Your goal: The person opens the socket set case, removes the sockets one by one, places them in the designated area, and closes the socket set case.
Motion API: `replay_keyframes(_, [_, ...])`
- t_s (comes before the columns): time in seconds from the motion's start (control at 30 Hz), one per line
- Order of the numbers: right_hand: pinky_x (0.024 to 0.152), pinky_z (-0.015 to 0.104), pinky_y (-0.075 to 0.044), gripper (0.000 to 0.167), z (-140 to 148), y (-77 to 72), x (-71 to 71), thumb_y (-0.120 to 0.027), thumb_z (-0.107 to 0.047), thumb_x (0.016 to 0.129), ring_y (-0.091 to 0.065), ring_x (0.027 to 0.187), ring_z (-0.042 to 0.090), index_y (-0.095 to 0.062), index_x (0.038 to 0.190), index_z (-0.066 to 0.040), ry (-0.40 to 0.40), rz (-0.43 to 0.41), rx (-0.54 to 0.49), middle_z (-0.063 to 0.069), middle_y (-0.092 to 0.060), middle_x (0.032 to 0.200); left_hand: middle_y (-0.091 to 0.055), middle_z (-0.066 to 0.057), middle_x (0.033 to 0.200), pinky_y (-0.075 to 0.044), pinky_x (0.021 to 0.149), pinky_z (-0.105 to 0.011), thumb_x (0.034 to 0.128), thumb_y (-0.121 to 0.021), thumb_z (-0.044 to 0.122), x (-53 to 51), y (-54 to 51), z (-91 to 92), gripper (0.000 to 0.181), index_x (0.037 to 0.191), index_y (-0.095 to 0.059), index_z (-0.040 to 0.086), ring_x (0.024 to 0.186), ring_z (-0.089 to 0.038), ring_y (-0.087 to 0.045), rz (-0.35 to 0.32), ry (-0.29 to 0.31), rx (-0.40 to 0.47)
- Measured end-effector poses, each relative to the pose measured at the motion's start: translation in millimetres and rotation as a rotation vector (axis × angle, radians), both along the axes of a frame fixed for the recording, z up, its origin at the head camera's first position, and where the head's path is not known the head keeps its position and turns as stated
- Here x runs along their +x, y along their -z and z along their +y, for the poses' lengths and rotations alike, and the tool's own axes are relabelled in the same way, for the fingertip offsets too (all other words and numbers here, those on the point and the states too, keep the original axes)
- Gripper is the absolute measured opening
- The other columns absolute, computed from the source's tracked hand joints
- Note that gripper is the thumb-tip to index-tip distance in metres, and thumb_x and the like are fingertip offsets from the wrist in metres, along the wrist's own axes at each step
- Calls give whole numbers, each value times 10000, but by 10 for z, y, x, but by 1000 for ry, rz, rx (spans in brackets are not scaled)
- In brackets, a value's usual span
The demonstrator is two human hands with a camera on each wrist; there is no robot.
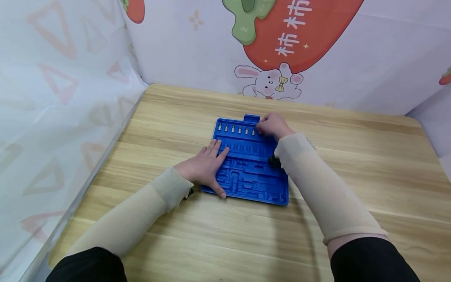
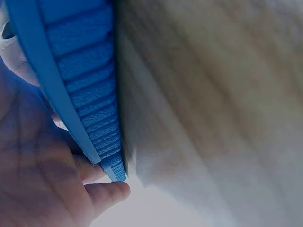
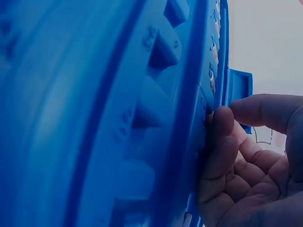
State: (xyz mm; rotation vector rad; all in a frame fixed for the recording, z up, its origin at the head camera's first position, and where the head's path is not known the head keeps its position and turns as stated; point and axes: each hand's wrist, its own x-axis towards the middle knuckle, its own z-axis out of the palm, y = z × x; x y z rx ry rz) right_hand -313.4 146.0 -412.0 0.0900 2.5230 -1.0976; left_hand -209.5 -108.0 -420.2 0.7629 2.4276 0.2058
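A blue plastic tool-case tray with moulded recesses lies on the wooden table. Several small metal socket bits stand in a row along its far edge. My left hand rests with spread fingers on the tray's left edge; the left wrist view shows its palm beside the tray's ribbed side. At the right end of the row, my right hand has curled fingers, thumb and index finger pinching a bit that they almost wholly hide. In the right wrist view, the right hand's fingertips meet at the tray's far row.
A blue latch tab juts from the tray's far edge. The wooden table extends around the tray on all sides. Behind it hangs a printed white cloth, and another cloth hangs along the left.
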Motion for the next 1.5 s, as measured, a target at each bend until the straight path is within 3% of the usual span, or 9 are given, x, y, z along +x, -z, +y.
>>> replay_keyframes(0.23, [774,303,-501,192,-27,51,-38,-631,-167,1016,-599,780,202,-703,930,-11,12,-50,-63,56,-677,826,183,-197,1686,24,1239,-495,666,-825,763,1,-7,8,1477,1660,40,96,1537,-346,209,-14,-5,-5])
replay_keyframes(0.47, [781,237,-548,171,-2,83,-30,-653,-152,1026,-628,831,141,-683,1057,13,121,-164,-327,34,-670,901,192,-189,1687,32,1238,-491,668,-829,754,-4,-7,1,1475,1660,46,101,1536,-342,216,-23,-12,-11])
replay_keyframes(0.57, [789,259,-545,199,-26,72,-3,-649,-177,1031,-626,832,159,-698,1041,15,86,-139,-273,40,-675,895,188,-189,1688,29,1239,-494,669,-827,756,-10,-3,-1,1473,1661,42,99,1538,-342,213,-21,-8,-7])
replay_keyframes(0.77, [761,333,-505,354,-43,33,44,-649,-217,1025,-585,646,177,-636,715,-45,18,-49,-26,27,-604,675,187,-198,1685,22,1237,-504,674,-815,768,-25,-16,17,1471,1659,42,91,1537,-349,209,-7,26,-10])
replay_keyframes(0.93, [766,350,-478,414,-60,24,22,-646,-220,1025,-556,558,150,-594,634,-93,-17,-28,60,0,-562,597,192,-201,1683,27,1237,-503,673,-826,755,-29,-39,18,1474,1658,43,87,1534,-353,213,-11,26,-9])
replay_keyframes(1.27, [701,266,-502,351,-43,53,15,-637,-189,1032,-557,634,134,-578,700,-91,101,-123,-151,-5,-557,657,188,-206,1683,30,1236,-503,674,-828,752,-33,-24,6,1475,1658,41,82,1534,-356,213,-11,26,-13])
replay_keyframes(1.5, [697,220,-515,229,4,113,68,-634,-185,1042,-566,671,110,-587,861,-52,107,-114,-249,-4,-554,740,192,-202,1683,34,1236,-502,671,-831,751,-23,-10,3,1476,1659,43,88,1532,-351,223,-18,23,-15])
